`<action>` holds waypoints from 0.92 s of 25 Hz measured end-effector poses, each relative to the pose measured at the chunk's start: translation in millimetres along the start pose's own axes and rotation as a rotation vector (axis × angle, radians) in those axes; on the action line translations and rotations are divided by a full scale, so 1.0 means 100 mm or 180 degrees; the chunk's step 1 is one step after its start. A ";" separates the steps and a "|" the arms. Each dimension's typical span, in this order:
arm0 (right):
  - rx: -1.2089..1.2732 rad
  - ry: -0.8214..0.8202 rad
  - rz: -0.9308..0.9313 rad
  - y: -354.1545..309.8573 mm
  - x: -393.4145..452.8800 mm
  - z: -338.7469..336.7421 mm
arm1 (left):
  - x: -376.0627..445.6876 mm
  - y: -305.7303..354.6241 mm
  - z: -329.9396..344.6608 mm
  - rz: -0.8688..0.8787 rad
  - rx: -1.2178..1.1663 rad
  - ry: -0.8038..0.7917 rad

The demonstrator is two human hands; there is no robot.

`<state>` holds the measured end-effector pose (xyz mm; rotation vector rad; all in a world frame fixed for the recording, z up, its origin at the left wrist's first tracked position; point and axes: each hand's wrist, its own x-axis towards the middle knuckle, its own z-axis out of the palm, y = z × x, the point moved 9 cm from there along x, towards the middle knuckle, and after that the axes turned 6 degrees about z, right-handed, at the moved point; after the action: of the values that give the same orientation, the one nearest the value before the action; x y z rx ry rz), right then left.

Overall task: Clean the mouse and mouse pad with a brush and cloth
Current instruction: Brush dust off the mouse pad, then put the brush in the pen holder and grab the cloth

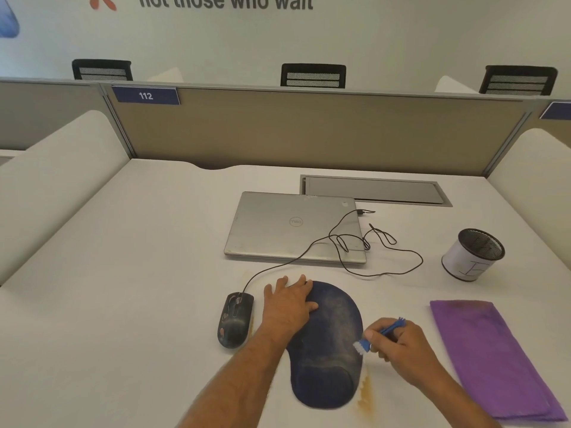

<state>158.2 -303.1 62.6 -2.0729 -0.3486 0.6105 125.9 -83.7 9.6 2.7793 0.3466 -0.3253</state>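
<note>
White desk surface (129, 273) fills the view, stained brownish at the near edge of the dark blue, kidney-shaped mouse pad with its raised wrist rest (327, 350) — the landmark for everything else. Nearest on it is the wrist rest, which looks soft and cushioned; the pad itself appears thin, floppy and light, so I judge it would slide under brushing unless pinned. The left hand (289, 304) does just that: it lies flat with fingers spread on the pad's far-left corner, pressing down. At the pad's right edge the right hand (401, 347) pinches a small blue-handled brush with white bristles (375, 336), bristles touching the pad's rim. The brush looks stiff and nearly weightless, best held low on the handle for control, as it is now.

Just left of the pad sits the black corded mouse with a worn, patterned shell (235, 319), untouched; it is hard, smooth and likely light — best taken by its sides. Right of the pad, well apart, lies a folded purple cloth (491, 356), limp and easy to bunch. Beyond the pad, the mouse's thin black cable (355, 267) loops over a closed silver laptop (293, 230). Far right of the pad stands a black mesh cup wrapped in white paper (472, 254).
</note>
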 end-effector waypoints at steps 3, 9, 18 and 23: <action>0.0293 0.0199 -0.0065 -0.04 0.04 -0.19 | 0.00 0.03 -0.07 0.0018 -0.0015 0.0170; 0.0861 0.1174 -0.0045 -0.04 0.22 -1.00 | 0.10 0.71 -0.28 0.0734 -0.0119 0.0907; -0.0440 0.2342 -0.0282 -0.40 0.55 -2.45 | 0.79 1.57 0.09 0.1325 0.0172 0.0699; -0.1020 0.2130 0.0014 -0.22 1.06 -2.85 | 1.11 1.76 0.33 0.1427 0.0320 0.0492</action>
<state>402.1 -441.8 180.6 -2.4385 -0.0493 -0.1698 272.4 -234.3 -0.2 2.8822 -0.2672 -0.0192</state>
